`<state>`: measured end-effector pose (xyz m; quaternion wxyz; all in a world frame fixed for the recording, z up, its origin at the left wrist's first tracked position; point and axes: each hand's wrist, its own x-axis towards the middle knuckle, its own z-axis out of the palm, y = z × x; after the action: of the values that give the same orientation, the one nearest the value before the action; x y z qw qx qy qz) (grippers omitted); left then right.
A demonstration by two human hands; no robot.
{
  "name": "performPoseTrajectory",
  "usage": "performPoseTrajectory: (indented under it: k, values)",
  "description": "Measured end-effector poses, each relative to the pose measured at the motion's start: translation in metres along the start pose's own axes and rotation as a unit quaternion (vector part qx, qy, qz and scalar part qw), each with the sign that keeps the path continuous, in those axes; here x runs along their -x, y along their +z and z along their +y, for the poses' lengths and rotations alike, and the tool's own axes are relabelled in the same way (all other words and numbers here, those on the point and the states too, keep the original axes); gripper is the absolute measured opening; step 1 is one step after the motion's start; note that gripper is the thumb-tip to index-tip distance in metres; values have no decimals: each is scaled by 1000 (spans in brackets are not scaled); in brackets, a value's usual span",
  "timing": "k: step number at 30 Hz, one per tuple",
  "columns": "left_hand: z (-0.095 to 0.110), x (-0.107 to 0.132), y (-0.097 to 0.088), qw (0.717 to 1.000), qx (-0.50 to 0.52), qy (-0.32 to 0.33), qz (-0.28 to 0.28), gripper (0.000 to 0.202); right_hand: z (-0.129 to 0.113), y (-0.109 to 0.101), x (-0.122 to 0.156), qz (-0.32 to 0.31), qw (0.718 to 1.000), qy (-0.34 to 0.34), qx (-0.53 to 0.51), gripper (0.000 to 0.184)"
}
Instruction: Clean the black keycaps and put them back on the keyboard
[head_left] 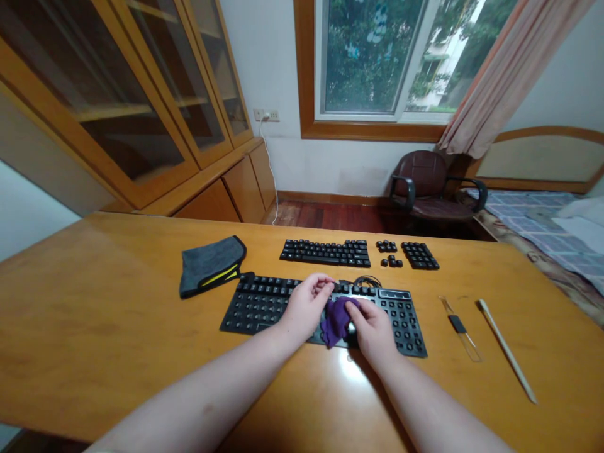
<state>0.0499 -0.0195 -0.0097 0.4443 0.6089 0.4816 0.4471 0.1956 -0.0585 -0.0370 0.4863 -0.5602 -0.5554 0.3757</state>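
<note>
A black keyboard (pixel 264 305) lies on the wooden desk, most of its switches bare and some caps on its top row. My right hand (pixel 375 333) grips a crumpled purple cloth (pixel 337 321) over the middle of the keyboard. Beside it my left hand (pixel 309 302) is closed in a pinch by the top row. A dark keycap (pixel 336 287) shows close to its fingertips; whether they hold it I cannot tell. Behind the keyboard, removed keycaps (pixel 325 253) are laid out in rows, with a number-pad block (pixel 419 255) and smaller clusters (pixel 389 251) to the right.
A folded grey cloth (pixel 210 267) with yellow inside lies at the left on the desk (pixel 117 327). To the right are a wire keycap puller (pixel 457 324) and a long pale stick (pixel 507 352). A coiled black cable (pixel 368 281) sits behind the keyboard. Beyond stands an armchair (pixel 425 182).
</note>
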Motion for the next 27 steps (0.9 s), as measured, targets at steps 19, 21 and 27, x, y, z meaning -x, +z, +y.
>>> performPoseTrajectory:
  k: [19, 21, 27]
  values:
    - [-18, 18, 3, 998, 52, 1, -33, 21, 12, -2, 4, 28, 990, -2, -137, 32]
    - [-17, 19, 2, 999, 34, 24, -35, 19, 11, -3, 3, 38, 992, -20, -114, 29]
    - [-14, 19, -2, 996, -41, 84, -17, 19, 2, -6, 0, 3, 998, -57, -30, 19]
